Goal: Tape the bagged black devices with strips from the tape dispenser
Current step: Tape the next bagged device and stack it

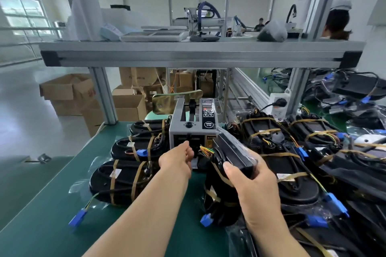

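Observation:
A grey tape dispenser [193,127] stands at the middle of the green table [52,225]. My left hand [177,160] reaches to its front outlet with fingers curled; whether it pinches a strip is hidden. My right hand [252,181] grips a bagged black device [231,152], tilted up just right of the dispenser, with coloured wires at its far end. Under it lies another bagged black device [219,200] with tan strips and a blue connector.
Three taped devices [123,179] lie in a row left of the dispenser. Several more taped devices [292,173] are piled to the right. An aluminium shelf [200,53] spans overhead on posts. Cardboard boxes [69,94] stand on the floor behind.

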Motion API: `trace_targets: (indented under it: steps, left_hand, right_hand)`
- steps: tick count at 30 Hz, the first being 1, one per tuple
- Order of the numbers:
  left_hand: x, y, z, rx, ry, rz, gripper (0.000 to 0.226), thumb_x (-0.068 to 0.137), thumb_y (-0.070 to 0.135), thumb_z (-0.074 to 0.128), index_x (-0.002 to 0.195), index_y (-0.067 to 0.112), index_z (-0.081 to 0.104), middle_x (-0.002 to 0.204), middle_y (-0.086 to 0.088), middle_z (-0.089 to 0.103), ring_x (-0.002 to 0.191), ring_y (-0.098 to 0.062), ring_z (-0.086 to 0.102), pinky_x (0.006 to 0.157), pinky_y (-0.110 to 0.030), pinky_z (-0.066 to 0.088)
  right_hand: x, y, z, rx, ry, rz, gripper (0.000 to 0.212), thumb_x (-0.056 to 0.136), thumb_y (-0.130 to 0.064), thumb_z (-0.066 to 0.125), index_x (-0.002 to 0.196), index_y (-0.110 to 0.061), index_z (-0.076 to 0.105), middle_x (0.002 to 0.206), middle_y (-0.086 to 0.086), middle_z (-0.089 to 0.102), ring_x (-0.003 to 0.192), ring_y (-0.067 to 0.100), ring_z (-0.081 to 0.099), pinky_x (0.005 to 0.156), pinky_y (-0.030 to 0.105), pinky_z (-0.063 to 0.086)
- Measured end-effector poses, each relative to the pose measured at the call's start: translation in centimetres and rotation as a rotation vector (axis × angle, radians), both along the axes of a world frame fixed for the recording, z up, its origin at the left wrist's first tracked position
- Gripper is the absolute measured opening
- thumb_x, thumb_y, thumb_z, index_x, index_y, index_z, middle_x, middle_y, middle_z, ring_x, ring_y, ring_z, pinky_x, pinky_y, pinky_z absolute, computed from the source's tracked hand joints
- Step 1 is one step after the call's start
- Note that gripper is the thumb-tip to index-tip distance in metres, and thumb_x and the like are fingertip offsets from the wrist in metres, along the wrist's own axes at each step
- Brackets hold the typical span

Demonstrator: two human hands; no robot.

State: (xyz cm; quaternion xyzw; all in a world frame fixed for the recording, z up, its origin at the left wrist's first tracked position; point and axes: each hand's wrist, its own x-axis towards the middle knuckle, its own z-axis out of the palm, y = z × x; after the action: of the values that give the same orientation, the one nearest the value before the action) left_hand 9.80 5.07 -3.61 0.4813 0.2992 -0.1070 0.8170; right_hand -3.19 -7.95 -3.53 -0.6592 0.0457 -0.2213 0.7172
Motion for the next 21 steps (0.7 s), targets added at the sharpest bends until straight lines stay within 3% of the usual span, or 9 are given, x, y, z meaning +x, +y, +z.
trace_targets:
  steps: [2,5,8,10,11,12,15,18,21]
  left_hand:
    - [0.5,-0.2,0.1,-0.054,-0.015,-0.004,0.024,0.098,0.018,0.057,0.075,0.013,0.052,0.043,0.007,0.052,0.034,-0.003,0.046,0.033,-0.011,0.031]
    - [0.9,-0.7,0.6,-0.137,0.034,0.114,0.023,0.097,0.006,0.048,0.074,0.005,0.048,0.054,-0.003,0.053,0.049,-0.011,0.047,0.058,-0.019,0.043]
    - [-0.2,-1.1,0.9,-0.072,-0.017,0.213,0.019,0.086,-0.001,0.059,0.074,0.008,0.047,0.044,-0.002,0.052,0.042,-0.011,0.047,0.046,-0.022,0.039]
    - [-1.4,-0.7,0.9,-0.020,-0.121,0.204,0.022,0.081,0.003,0.065,0.070,0.013,0.049,0.040,0.005,0.051,0.036,-0.006,0.045,0.041,-0.020,0.034]
    - [-2.1,-0.4,1.0,0.004,-0.185,0.164,0.022,0.082,0.005,0.066,0.069,0.015,0.051,0.042,0.007,0.051,0.036,-0.004,0.045,0.040,-0.019,0.033]
    - [-3.0,0.1,1.2,0.030,-0.255,0.102,0.021,0.084,0.007,0.066,0.070,0.017,0.054,0.045,0.008,0.051,0.038,-0.003,0.044,0.041,-0.018,0.034]
    - [-6.2,1.8,2.5,0.093,-0.497,-0.104,0.024,0.087,0.011,0.066,0.066,0.019,0.060,0.056,0.006,0.052,0.046,-0.005,0.046,0.047,-0.017,0.041]
    - [-9.7,3.1,4.3,0.197,-0.704,-0.294,0.023,0.083,0.018,0.070,0.061,0.021,0.066,0.062,0.002,0.053,0.054,-0.009,0.048,0.056,-0.018,0.044]
    - [-11.6,3.1,6.2,0.504,-0.788,-0.435,0.013,0.079,0.026,0.076,0.067,0.021,0.072,0.061,0.004,0.056,0.059,-0.005,0.050,0.059,-0.015,0.044]
  right_hand:
    - [0.0,0.0,0.0,0.023,-0.018,-0.008,0.027,0.079,-0.013,0.080,0.101,-0.028,0.073,0.091,-0.010,0.078,0.082,0.002,0.072,0.068,0.008,0.050]
    - [-0.1,-0.1,0.5,0.045,-0.017,-0.015,0.020,0.080,-0.016,0.081,0.086,-0.033,0.073,0.074,-0.008,0.075,0.061,0.002,0.064,0.054,0.011,0.049]
    - [-0.5,-0.2,0.7,0.034,-0.015,-0.036,0.007,0.087,-0.023,0.074,0.085,-0.030,0.072,0.062,-0.007,0.063,0.057,0.003,0.052,0.050,0.014,0.046]
    - [-0.8,-0.3,0.7,-0.003,-0.007,-0.044,0.026,0.090,-0.038,0.060,0.088,-0.014,0.067,0.067,0.010,0.057,0.065,0.010,0.049,0.060,0.035,0.050]
    - [-0.9,-0.4,0.7,-0.033,0.004,-0.049,0.033,0.089,-0.042,0.052,0.090,-0.013,0.067,0.074,0.015,0.061,0.067,0.013,0.052,0.067,0.044,0.051]
    - [-1.0,-0.5,0.7,-0.063,0.006,-0.077,0.034,0.090,-0.043,0.045,0.092,-0.021,0.070,0.079,0.011,0.067,0.070,0.011,0.059,0.072,0.043,0.052]
    - [-1.5,-0.3,0.8,-0.090,0.007,-0.131,0.038,0.089,-0.054,0.034,0.094,-0.047,0.071,0.090,-0.016,0.072,0.085,-0.002,0.066,0.079,0.028,0.050]
    - [-1.9,0.2,0.8,-0.061,0.036,-0.139,0.044,0.085,-0.063,0.030,0.096,-0.048,0.071,0.091,-0.014,0.073,0.091,0.010,0.069,0.089,0.041,0.054]
    - [-2.3,0.7,0.8,-0.046,0.014,-0.145,0.045,0.086,-0.063,0.031,0.095,-0.048,0.072,0.098,-0.013,0.075,0.099,0.013,0.069,0.094,0.048,0.053]
